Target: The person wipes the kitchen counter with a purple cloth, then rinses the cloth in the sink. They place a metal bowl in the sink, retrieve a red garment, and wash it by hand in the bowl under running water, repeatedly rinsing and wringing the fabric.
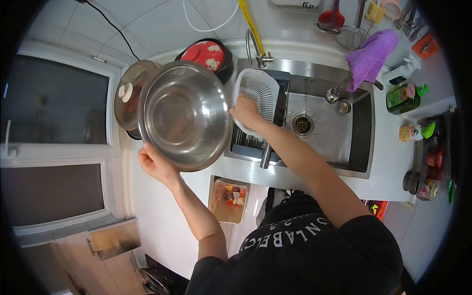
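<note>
A wide stainless steel bowl (pixel 177 118) is raised over the counter to the left of the sink, its shiny inside facing me, with nothing seen in it. My left hand (pixel 159 165) grips its lower left rim, thumb on the edge. At the opposite rim, my right hand (pixel 247 111) is closed, thumb against the bowl's edge; its fingertips are partly hidden. Behind that hand, a white plastic colander (pixel 268 92) stands on the drying rack (pixel 282 105) across the sink's left part. Whether the right hand also touches the colander cannot be told.
The steel sink (pixel 324 136) has a tap (pixel 254 55) behind it. A red-lidded pot (pixel 204 57) and a glass lid (pixel 129 92) stand beyond the bowl. A purple cloth (pixel 372 57) hangs at right, near a green soap bottle (pixel 402 97). Below the counter, a bin (pixel 226 212) holds scraps.
</note>
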Available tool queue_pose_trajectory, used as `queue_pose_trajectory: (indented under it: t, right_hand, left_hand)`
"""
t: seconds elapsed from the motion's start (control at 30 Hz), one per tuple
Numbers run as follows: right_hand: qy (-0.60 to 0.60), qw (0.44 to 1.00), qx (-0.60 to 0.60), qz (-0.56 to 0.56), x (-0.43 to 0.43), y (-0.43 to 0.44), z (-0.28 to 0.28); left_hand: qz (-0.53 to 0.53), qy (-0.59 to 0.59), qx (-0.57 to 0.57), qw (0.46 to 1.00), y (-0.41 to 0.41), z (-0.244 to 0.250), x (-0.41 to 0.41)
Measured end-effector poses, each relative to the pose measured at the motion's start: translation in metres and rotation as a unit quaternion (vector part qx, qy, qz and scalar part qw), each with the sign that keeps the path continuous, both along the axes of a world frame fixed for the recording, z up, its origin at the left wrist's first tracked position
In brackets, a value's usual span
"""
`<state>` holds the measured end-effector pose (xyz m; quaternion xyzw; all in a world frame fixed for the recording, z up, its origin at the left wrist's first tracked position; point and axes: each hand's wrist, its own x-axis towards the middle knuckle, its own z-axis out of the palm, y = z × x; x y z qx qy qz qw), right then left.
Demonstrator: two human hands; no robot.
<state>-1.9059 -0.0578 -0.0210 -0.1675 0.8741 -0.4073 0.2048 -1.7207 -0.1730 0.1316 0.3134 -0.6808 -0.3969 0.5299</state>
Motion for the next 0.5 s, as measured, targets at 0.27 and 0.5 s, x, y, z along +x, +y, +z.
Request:
queue_pose_trajectory:
  t: [0.27,0.5]
  right_hand:
    - [-0.140,0.956,-0.257,0.033,0.017,0.024,-0.051]
    - [-0.294,0.872,-0.390,-0.025,0.052,0.164,0.002]
  left_hand:
    - [-0.012,0.072,0.095,0.993,0.021,0.035,0.019]
    - [-0.130,0.036,0.211,0.968,0.064,0.022,0.014]
